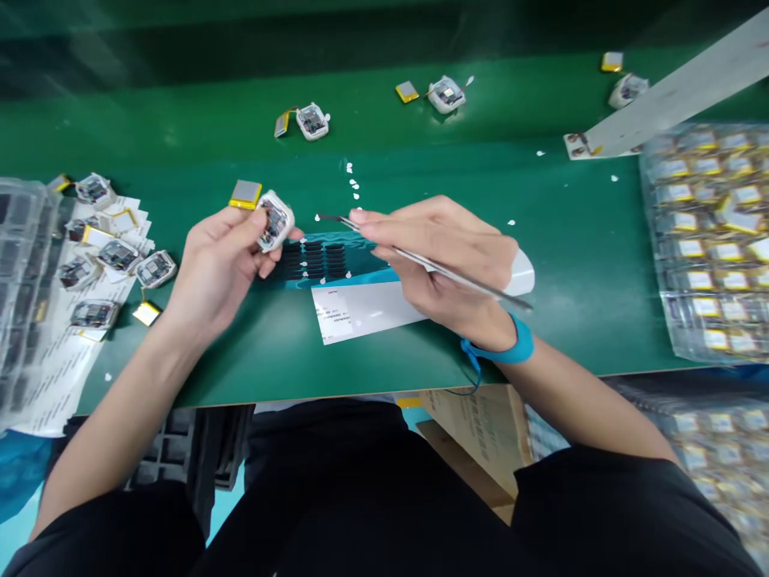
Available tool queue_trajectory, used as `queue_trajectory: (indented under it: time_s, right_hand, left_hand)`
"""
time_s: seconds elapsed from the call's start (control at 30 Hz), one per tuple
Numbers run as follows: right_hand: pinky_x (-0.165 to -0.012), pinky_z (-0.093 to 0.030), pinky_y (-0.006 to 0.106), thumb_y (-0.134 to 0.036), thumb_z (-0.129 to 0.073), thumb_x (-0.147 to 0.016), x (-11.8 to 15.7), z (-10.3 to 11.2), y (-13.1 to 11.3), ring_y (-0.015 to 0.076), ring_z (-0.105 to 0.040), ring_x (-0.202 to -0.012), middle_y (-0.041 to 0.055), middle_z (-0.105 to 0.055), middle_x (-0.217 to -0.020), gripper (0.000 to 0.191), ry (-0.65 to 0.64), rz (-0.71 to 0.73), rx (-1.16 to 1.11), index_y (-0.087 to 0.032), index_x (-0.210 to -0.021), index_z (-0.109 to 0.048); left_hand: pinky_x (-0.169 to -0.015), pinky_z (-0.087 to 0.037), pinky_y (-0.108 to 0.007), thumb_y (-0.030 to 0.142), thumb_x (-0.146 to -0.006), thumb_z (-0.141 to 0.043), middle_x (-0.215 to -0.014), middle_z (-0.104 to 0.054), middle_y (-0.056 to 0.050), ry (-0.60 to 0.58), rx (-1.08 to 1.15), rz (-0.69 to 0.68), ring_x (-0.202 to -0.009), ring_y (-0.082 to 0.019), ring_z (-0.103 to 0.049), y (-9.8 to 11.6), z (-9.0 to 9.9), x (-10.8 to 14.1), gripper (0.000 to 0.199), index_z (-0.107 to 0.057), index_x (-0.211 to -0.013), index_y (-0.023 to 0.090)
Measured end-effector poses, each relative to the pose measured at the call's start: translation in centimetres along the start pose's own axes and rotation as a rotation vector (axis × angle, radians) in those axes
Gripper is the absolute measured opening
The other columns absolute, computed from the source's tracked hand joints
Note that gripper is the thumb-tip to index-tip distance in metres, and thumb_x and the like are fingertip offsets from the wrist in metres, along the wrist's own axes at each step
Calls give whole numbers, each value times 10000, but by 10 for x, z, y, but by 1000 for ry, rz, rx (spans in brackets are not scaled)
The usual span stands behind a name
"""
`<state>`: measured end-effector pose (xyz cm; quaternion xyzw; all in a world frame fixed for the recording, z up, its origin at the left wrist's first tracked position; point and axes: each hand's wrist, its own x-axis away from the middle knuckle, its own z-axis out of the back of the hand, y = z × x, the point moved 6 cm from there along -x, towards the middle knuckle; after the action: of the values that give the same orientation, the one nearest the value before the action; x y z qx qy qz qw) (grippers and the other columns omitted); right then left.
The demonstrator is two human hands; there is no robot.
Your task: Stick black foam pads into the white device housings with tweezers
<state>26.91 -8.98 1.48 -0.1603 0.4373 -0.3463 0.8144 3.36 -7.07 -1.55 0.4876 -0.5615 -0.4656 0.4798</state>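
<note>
My left hand (222, 268) grips a small white plastic device casing (276, 221) with a circuit board showing inside it. A flat silver pouch battery (245, 194) with a yellow edge sits just beyond my fingers, next to the casing. My right hand (444, 268) holds long steel tweezers (432, 266), their tips pointing left towards the casing and a little apart from it. Below the tweezer tips lies a teal sheet of small black pads (316, 260). My right hand rests partly over a white paper label sheet (360, 311). A blue wrist strap (510, 346) circles my right wrist.
The green work mat (558, 304) ends in a front edge near my body. Several similar casings with batteries lie on white papers (114, 210) at left, beside a clear plastic tray (24, 272). Further units sit at the back (312, 121). Plastic trays of batteries (709, 240) fill the right.
</note>
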Motion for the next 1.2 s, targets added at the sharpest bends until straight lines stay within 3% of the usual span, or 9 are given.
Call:
queue_trajectory:
  time_s: [0.1, 0.27, 0.43, 0.7, 0.9, 1.13, 1.2]
  right_hand:
    - [-903, -702, 389, -383, -629, -1078, 3, -3, -9, 227, -788, -1050, -17, -836, -1271, 253, -81, 36, 87, -418, -1270, -790]
    - [-920, -694, 368, -275, -670, -1062, 7, -13, -19, 195, -794, -1067, -43, -823, -1308, 294, -122, 248, 92, -385, -1315, -773]
    - [-926, -689, 390, -287, -660, -1071, 8, -24, -12, 203, -789, -1100, -39, -823, -1308, 288, -193, 230, 100, -386, -1316, -775]
    - [-953, -671, 375, -284, -680, -1065, 9, -27, -13, 185, -787, -1108, -53, -833, -1277, 259, -159, 242, 72, -399, -1271, -786]
    - [-927, -658, 367, -170, -614, -1094, 7, -22, -24, 173, -787, -1106, 17, -845, -1243, 209, -116, 380, 106, -198, -1260, -737]
    - [-970, -625, 363, -199, -614, -1102, 6, -24, -19, 155, -773, -1131, -15, -845, -1231, 217, -142, 320, 75, -244, -1283, -726]
    - [-956, -639, 359, -207, -606, -1108, 7, -25, -18, 155, -774, -1128, -12, -843, -1231, 237, -159, 289, 81, -243, -1313, -719]
  left_hand:
    - [-449, -371, -244, 315, -831, -918, -836, -735, -10, 111, -77, -120, -596, -96, -527, 0, 0, 3, 130, -837, -900, 239]
    - [-596, -619, -278, 221, -782, -889, -677, -692, 43, 201, 7, -89, -590, -123, -678, -5, -1, 7, 195, -697, -748, 218]
    - [-592, -653, -294, 183, -785, -871, -709, -724, 32, 141, 15, -58, -585, -126, -703, -3, -11, 11, 235, -649, -710, 207]
    - [-571, -587, -323, 304, -769, -970, -648, -673, 66, 105, -76, -67, -545, -114, -639, -3, -9, 12, 340, -647, -711, 214]
    - [-483, -574, -262, 205, -773, -928, -601, -641, 74, 103, -68, -134, -489, -103, -625, -1, -11, 13, 306, -633, -690, 203]
    - [-541, -638, -231, 167, -808, -918, -628, -632, 71, 81, -80, -137, -519, -87, -643, -1, -16, 16, 293, -645, -704, 188]
    - [-598, -669, -239, 185, -838, -915, -713, -699, 59, 108, -94, -172, -591, -97, -693, -1, -15, 18, 216, -706, -786, 187]
